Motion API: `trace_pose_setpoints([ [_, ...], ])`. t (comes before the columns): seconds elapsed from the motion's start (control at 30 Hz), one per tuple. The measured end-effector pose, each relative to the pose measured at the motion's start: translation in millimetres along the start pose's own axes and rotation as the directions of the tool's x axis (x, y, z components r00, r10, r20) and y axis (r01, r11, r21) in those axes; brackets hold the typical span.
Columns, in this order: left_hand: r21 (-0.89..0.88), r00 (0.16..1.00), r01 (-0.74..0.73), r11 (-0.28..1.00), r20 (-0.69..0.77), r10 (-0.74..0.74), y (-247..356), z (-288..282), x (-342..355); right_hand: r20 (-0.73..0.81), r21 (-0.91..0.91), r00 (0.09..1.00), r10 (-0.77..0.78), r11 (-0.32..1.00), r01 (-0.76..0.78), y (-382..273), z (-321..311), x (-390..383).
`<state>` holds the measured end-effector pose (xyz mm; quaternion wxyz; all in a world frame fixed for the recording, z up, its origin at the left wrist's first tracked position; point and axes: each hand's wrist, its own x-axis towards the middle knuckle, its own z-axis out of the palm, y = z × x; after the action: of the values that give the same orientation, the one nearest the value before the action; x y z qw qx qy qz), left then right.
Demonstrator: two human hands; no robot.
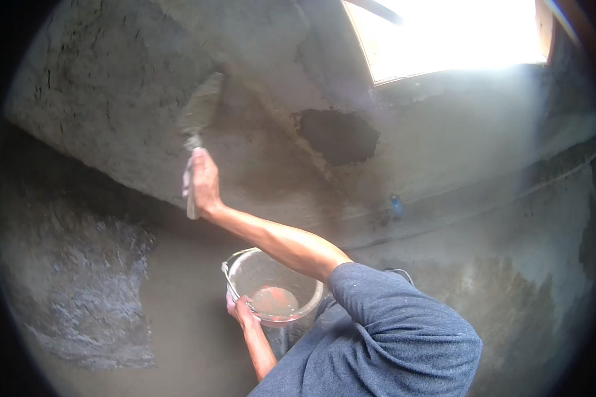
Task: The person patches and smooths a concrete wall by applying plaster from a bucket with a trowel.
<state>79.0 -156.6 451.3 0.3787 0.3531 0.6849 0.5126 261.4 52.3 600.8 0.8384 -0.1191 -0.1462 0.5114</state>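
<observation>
The fingers [198, 173] of the right hand [203, 182] are clenched around the pale handle of a trowel [198, 116], and the grey blade of the trowel points up and lies against the rough plastered wall [112, 86]. The right forearm runs bare from this hand down to a grey-blue sleeve [391, 324] that is pushed up at the elbow. The fingers of the left hand [242, 312] are closed on the near rim of a clear plastic bucket [271, 281], at the place where its wire handle meets the rim, so the bucket hangs low in front of the body. Inside the bucket I see a reddish-orange bottom with some wet material on it; what the material is exactly, I cannot tell. On the wall to the right of the trowel there is 1 dark wet patch [341, 135] of irregular shape, well apart from the blade. Above this patch a bright window opening [450, 33] shines strongly. A small blue object [397, 206] stands on a ledge lower on the wall; its kind is too blurred to tell.
</observation>
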Motion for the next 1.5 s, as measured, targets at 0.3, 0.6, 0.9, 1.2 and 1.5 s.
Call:
trace_pose_setpoints([
  [0.3,-0.045,0.993,-0.113,0.993,-0.048,0.111,-27.6,-2.9,4.8,0.132,-0.970,0.781,0.611,0.241,-0.025,-44.2,-218.1,-170.4],
  [0.6,-0.172,0.989,-0.053,0.984,0.126,0.075,-57.1,-15.0,28.8,-0.501,-0.865,0.815,0.291,-0.205,-0.459,-72.6,-318.6,-282.2],
  [0.9,-0.273,0.978,0.004,0.962,0.203,0.054,-75.2,-20.5,44.2,-0.768,-0.230,0.485,0.417,0.527,-0.818,-61.8,-326.5,-289.8],
  [1.2,-0.038,0.984,0.005,0.999,0.180,0.002,-77.5,-24.1,47.2,-0.826,0.395,0.260,0.500,0.842,-0.366,-107.2,-340.5,-284.5],
  [1.5,-0.034,1.000,-0.003,0.999,-0.020,0.003,-74.2,-7.2,24.4,-0.841,0.332,0.325,0.433,0.886,-0.324,-179.7,-344.7,-250.7],
])
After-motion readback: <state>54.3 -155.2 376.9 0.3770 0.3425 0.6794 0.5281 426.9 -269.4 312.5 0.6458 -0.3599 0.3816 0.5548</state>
